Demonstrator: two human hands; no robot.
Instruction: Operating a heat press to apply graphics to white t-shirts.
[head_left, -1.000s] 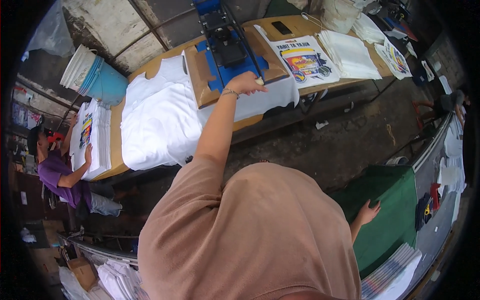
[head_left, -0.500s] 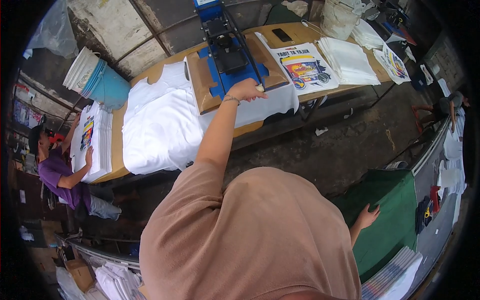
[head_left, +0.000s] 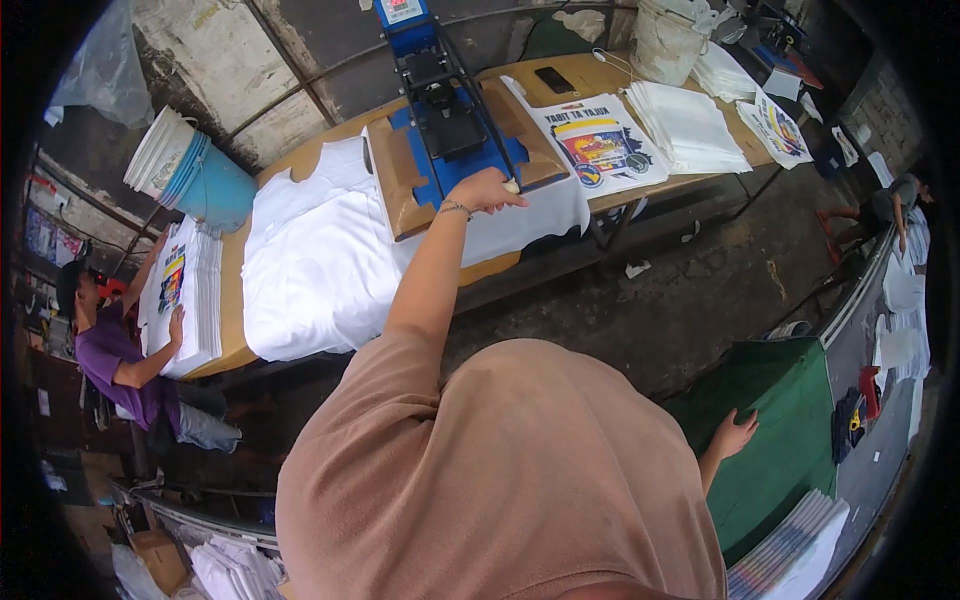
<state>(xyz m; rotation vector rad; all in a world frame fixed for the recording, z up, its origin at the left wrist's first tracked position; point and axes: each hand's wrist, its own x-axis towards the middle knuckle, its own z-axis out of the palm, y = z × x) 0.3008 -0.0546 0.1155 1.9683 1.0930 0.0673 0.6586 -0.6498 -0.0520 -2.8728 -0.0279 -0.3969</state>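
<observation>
My left hand [head_left: 490,190] reaches forward and is closed on the end of the black handle of a blue heat press [head_left: 440,120] on a long wooden table [head_left: 230,300]. A white shirt [head_left: 520,225] hangs over the table's front edge below the press's brown platen. A heap of white shirts [head_left: 320,260] lies just left of the press. My right hand [head_left: 735,435] rests flat, fingers spread, on a green cloth [head_left: 790,430] at the lower right, holding nothing.
Right of the press lie a printed colour sheet [head_left: 600,145], a dark phone [head_left: 553,80] and a stack of white sheets [head_left: 690,125]. A blue bucket [head_left: 205,185] stands at the table's left end. A person in purple [head_left: 120,350] handles a stack of printed shirts [head_left: 190,290].
My left hand stays on the press handle, and it sits a little lower in the picture. My right hand stays on the green cloth.
</observation>
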